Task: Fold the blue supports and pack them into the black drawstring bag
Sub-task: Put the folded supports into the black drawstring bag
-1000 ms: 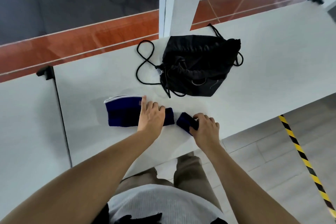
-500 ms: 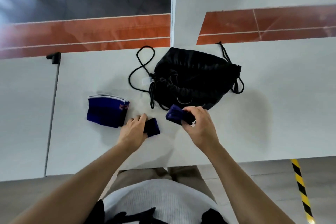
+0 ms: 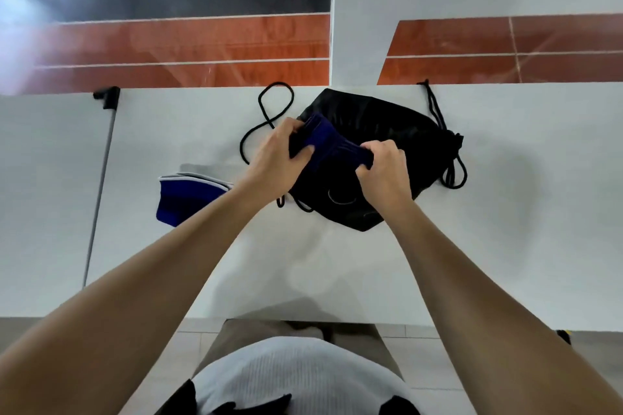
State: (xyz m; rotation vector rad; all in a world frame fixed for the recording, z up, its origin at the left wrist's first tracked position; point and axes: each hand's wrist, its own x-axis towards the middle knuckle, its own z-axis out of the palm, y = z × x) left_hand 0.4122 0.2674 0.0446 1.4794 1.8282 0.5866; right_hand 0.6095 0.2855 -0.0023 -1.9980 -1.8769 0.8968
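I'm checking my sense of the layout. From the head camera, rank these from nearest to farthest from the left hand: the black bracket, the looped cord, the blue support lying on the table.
From the left hand:
1. Looped cord, just beyond the hand.
2. Blue support on the table, nearer the person, to the left.
3. Black bracket, far left at the table's back edge.

table [image 3: 522, 212]: white, wide, ran across view | clamp [image 3: 107, 96]: black, at table's far edge, left | rod [image 3: 99, 192]: grey, ran from clamp toward near edge | floor [image 3: 188, 44]: red-brown band with pale lines, dark strip beyond | post [image 3: 360, 10]: white, behind table
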